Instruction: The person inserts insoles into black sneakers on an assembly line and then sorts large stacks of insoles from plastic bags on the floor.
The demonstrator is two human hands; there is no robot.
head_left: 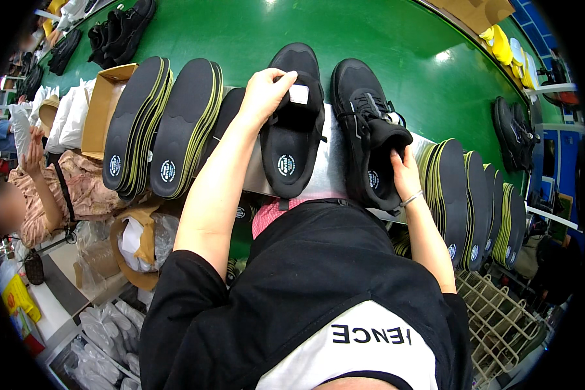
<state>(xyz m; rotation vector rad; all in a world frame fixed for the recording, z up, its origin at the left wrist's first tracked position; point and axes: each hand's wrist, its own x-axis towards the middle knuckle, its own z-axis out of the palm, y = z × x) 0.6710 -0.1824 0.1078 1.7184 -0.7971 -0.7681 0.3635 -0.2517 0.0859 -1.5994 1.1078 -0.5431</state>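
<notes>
Two black lace-up shoes stand side by side before me, toes pointing away. On the left shoe, my left hand is closed on the tongue, pulling it up so that a white label shows. A black insole with a pale round print lies inside this shoe. My right hand grips the heel-side collar of the right shoe, some fingers hidden by its edge. Another insole print is visible within that shoe.
Stacks of black insoles with yellow-green edges stand at left, more stacks at right. A cardboard box sits beyond the left stacks. A co-worker is at far left. Further shoes rest on the green table. A wire basket is lower right.
</notes>
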